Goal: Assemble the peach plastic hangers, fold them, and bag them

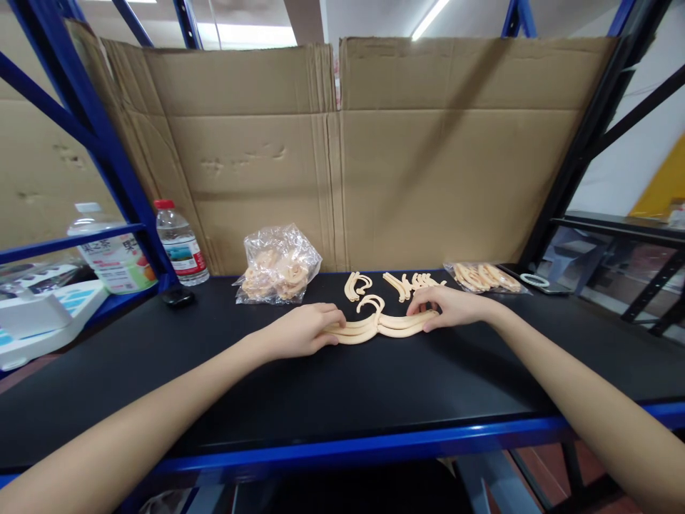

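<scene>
Beige clothes hangers (356,334) lie in the middle of the black tabletop, their curved hooks (371,305) pointing away from me. Two bars show on each side, and I cannot tell whether they are separate pieces. My left hand (302,330) is closed around the left end, thumb nearest me. On the right end, the fingers and thumb of my right hand (444,307) are closed from above. Both ends are partly hidden by my fingers. Just behind are a small beige curved piece (352,287) and a row of several similar pieces (399,285).
At the back stand a clear bag of beige pieces (278,268) and, further right, a flat bag of them (484,277). A red-capped bottle (182,246) and a black mouse-like object (178,296) are left. Cardboard (471,164) walls the back; a phone with a white ring (535,280) lies right.
</scene>
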Demonstrator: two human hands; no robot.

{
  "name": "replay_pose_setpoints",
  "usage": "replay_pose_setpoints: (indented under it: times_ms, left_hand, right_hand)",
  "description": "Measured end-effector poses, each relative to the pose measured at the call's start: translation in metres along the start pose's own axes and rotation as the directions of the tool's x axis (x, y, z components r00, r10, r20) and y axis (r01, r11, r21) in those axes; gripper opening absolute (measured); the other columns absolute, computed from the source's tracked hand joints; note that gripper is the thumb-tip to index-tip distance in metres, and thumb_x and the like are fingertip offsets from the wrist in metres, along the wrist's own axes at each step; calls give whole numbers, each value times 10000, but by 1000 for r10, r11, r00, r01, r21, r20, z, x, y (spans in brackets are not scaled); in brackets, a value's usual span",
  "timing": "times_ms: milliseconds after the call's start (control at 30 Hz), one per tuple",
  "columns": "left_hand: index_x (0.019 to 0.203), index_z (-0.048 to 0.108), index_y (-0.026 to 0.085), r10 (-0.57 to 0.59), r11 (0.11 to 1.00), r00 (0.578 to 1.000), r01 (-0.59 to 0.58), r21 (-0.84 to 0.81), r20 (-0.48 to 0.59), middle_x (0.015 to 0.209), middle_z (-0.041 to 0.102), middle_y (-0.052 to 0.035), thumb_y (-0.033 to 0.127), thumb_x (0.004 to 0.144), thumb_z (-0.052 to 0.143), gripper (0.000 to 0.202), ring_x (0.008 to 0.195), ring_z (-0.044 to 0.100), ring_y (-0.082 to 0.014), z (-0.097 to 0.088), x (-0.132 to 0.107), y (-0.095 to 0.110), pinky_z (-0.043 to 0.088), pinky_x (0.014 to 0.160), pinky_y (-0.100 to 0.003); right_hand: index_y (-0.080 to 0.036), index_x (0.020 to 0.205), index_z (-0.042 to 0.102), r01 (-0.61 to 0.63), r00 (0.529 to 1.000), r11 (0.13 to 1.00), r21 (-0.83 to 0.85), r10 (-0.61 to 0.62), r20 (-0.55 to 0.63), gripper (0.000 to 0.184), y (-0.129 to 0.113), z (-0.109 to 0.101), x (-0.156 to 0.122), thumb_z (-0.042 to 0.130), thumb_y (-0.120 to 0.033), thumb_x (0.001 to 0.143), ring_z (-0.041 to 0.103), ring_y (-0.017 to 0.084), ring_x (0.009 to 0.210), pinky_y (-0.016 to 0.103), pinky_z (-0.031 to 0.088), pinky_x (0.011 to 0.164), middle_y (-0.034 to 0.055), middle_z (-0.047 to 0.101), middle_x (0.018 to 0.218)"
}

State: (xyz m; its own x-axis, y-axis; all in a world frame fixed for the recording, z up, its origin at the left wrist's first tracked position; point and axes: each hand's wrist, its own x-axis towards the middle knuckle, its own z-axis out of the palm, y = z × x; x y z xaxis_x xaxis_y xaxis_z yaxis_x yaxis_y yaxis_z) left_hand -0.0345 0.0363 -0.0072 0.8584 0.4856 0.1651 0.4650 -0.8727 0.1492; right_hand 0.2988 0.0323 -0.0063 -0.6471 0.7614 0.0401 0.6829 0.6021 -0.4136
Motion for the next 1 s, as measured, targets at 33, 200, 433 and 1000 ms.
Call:
replay_pose_setpoints:
  times_ms: [33,200,433,1000]
  left_hand:
    - [1008,593,186,-4,1000,1000,4,2,28,979,600,-59,270,874,521,173,883,593,-196,-4,-1,3,453,760,-272]
    - [943,613,183,-69,996,995,64,69,69,932,616,-51,208,840,526,137,846,607,-201,-14,-4,6,452,731,-274]
    - [943,605,169,-116,986,993,118,117,-27,945,631,-74,210,867,463,166,861,613,-201,-4,-2,-14,465,755,-286]
    - [1015,572,170,52,992,990,-36,120,-133,1093,619,-100,141,902,418,194,1035,569,-213,20,5,-6,447,893,-321]
  right_hand:
    - [-185,969,682,9,1000,1000,7,-9,6,281,-1,0,0,697,-238,694,576,184,825,301,451,717,53,638,943]
    - [-176,971,681,69,995,997,-34,-71,-67,237,-5,9,7,663,-215,738,575,194,856,328,440,787,63,636,932]
    - [-167,990,677,79,979,996,-44,-86,-185,214,2,22,16,619,-216,790,576,208,892,351,437,831,83,632,949]
    - [-180,820,657,155,973,977,-150,-177,-149,120,-14,15,8,685,-284,765,540,216,975,356,405,905,69,593,991]
